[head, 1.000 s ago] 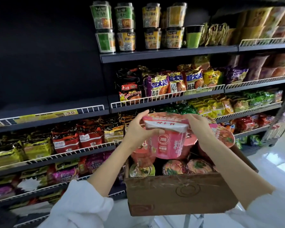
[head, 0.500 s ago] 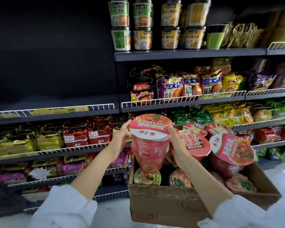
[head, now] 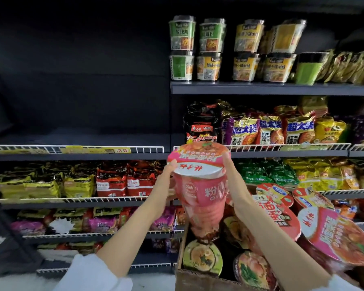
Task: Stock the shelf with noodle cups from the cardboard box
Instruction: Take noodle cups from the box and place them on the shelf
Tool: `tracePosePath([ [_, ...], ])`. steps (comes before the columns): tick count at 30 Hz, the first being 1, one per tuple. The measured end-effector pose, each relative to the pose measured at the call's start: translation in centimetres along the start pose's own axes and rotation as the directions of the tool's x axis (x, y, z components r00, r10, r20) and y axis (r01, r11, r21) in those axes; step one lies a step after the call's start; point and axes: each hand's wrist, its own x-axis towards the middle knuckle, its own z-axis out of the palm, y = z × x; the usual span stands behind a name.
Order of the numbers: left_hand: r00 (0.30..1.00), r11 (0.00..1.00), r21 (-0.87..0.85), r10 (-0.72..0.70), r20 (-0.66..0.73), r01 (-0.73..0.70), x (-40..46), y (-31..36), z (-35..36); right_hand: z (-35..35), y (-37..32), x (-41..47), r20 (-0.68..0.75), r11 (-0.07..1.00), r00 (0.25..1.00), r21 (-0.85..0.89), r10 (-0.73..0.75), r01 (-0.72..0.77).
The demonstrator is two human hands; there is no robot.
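Cardboard box cut off by bottom edge, its right side hidden behind right forearm. Pink noodle cup motion-blurred, side print unreadable. Packets right of the box cut by frame edge.

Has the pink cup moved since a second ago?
Yes. The pink cup has gone up: its lid, earlier below the white wire rail, now overlaps it. Both hands hold its sides.
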Motion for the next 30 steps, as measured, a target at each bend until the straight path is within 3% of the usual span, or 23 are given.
tracePosePath([
  [5, 0.995, 0.995, 0.021, 0.095, -0.027, -0.095, 1.9, 4.6, -6.6, 6.0, -5.0, 2.0, 0.104, 0.996, 0.991, 0.017, -0.09, 0.089],
  [8, 0.983, 0.991, 0.039, 0.131, -0.13, -0.127, 3.1, 6.5, -13.5, 12.4, -6.6, 3.8, 0.199, 0.987, 0.967, 0.045, -0.157, 0.151],
  [15, 0.921, 0.968, 0.046, 0.248, -0.3, -0.246, 4.8, 10.1, -30.8, 30.1, -9.6, 9.6, 0.446, 0.947, 0.839, 0.074, -0.311, 0.312],
  [21, 0.855, 0.958, 0.08, 0.284, -0.434, -0.277, 7.3, 11.0, -44.1, 45.0, -10.9, 14.5, 0.392, 0.904, 0.814, 0.17, -0.428, 0.393],
  [30, 0.846, 0.956, 0.18, 0.288, -0.449, -0.23, 18.3, 13.8, -62.0, 63.5, -12.4, 27.9, 0.374, 0.916, 0.837, 0.199, -0.399, 0.348],
])
